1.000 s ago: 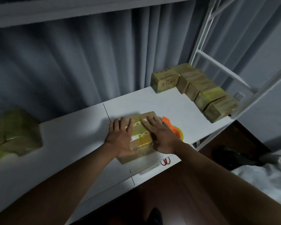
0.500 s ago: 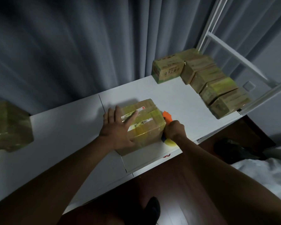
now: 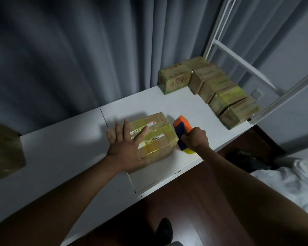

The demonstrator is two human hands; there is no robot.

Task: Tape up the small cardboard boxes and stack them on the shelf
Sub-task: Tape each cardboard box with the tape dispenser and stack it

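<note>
Mid-taping, by the look of it. Left hand [image 3: 126,146] flat on top of the small cardboard box [image 3: 155,137], fingers straight and spread, pinning it to the white shelf board [image 3: 64,153] near the front edge. Right hand [image 3: 196,139] curled tight round the handle of the orange-and-blue tape dispenser [image 3: 182,129], head of the tool right against the box's right side — contact itself hard to make out. Yellowish tape already across the top. Five more taped boxes [image 3: 210,89] lined up at the far right corner, one more blurred at the far left. Next, probably: drawing the dispenser over the box under steady downward pressure, keeping the box from sliding, then tearing off cleanly.
</note>
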